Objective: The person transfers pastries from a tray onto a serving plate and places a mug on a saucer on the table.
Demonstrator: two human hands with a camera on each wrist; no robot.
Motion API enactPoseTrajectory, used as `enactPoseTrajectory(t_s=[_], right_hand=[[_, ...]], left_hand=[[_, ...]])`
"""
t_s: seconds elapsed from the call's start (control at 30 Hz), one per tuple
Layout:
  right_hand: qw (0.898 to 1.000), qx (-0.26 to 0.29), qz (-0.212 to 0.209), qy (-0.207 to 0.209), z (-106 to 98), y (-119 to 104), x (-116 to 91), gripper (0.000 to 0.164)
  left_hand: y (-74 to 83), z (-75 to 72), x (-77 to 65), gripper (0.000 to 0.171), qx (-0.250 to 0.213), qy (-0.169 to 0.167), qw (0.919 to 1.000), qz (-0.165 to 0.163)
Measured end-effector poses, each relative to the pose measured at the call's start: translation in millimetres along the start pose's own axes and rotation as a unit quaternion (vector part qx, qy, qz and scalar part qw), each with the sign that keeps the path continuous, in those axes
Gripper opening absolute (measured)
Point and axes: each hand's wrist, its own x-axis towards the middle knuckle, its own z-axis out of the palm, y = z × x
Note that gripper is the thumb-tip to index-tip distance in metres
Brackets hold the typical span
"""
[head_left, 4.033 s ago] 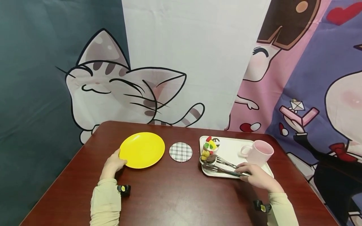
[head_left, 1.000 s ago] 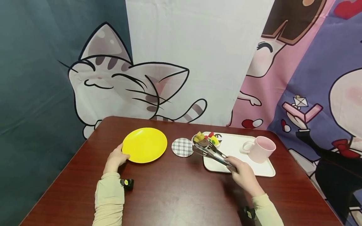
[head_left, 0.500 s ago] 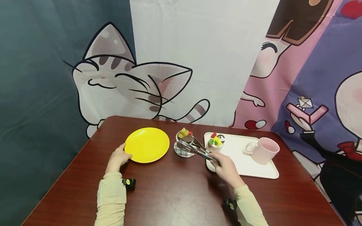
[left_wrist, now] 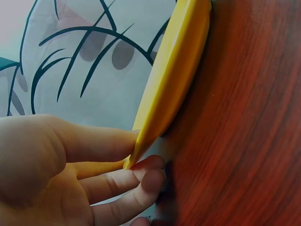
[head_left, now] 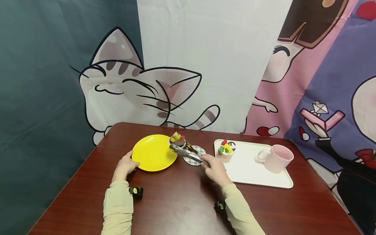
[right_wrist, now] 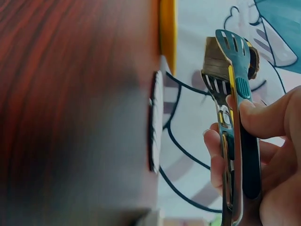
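My left hand (head_left: 124, 166) pinches the near left rim of a yellow plate (head_left: 151, 156), thumb on top and fingers beneath in the left wrist view. My right hand (head_left: 216, 170) grips metal tongs (head_left: 191, 156) with dark handles. Between the tong tips is a small dessert cup (head_left: 177, 141) topped with yellow fruit, something red and a chocolate-brown piece. This cup hangs over the plate's right edge. In the right wrist view its brownish side (right_wrist: 215, 59) shows between the slotted tips, above the level of the table. Below the tongs lies a round checked coaster (head_left: 201, 150).
At the right a white tray (head_left: 252, 171) holds a second dessert cup (head_left: 225, 154) with red, yellow and green toppings, and a pink mug (head_left: 278, 159). The brown wooden table (head_left: 170, 202) ends at a printed cloth backdrop (head_left: 182, 42).
My right hand has lifted the fruit-topped dessert cup off the tray with the tongs and carried it left, past the coaster to the plate. My left hand has stayed at the plate.
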Motion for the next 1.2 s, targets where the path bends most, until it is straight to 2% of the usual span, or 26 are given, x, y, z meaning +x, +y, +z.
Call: enactPoseTrajectory(t_s=[0.2,0.4,0.6,0.73,0.93,1.2], right_hand=[[1.0,-0.02,-0.008,-0.015,15.9,-10.7,12.3,0.023],[0.998,-0.041,-0.023,-0.035,27.2,-27.2,34.8,0.023],[0.996,-0.044,-0.034,-0.071,37.8,-44.0,50.8,0.024],[0.996,-0.026,-0.019,-0.085,50.5,-50.5,52.9,0.027],[0.993,-0.039,-0.031,-0.103,66.3,-52.4,49.2,0.028],[0.991,-0.027,-0.028,-0.129,68.6,-55.5,52.6,0.028]], left_hand=[[-2.2,2.9,-0.1,0.076,-0.003,0.006,1.0,0.003],[-2.3,1.9,1.1,0.076,-0.01,0.008,0.9999,0.002],[-4.2,2.4,4.0,0.076,-0.005,0.006,0.9999,-0.007],[-5.3,4.6,3.6,0.076,-0.008,0.01,0.9998,-0.013],[-5.5,11.3,3.3,0.076,-0.018,0.014,0.9996,-0.017],[-5.5,7.1,2.9,0.075,-0.017,0.024,0.9994,-0.015]])
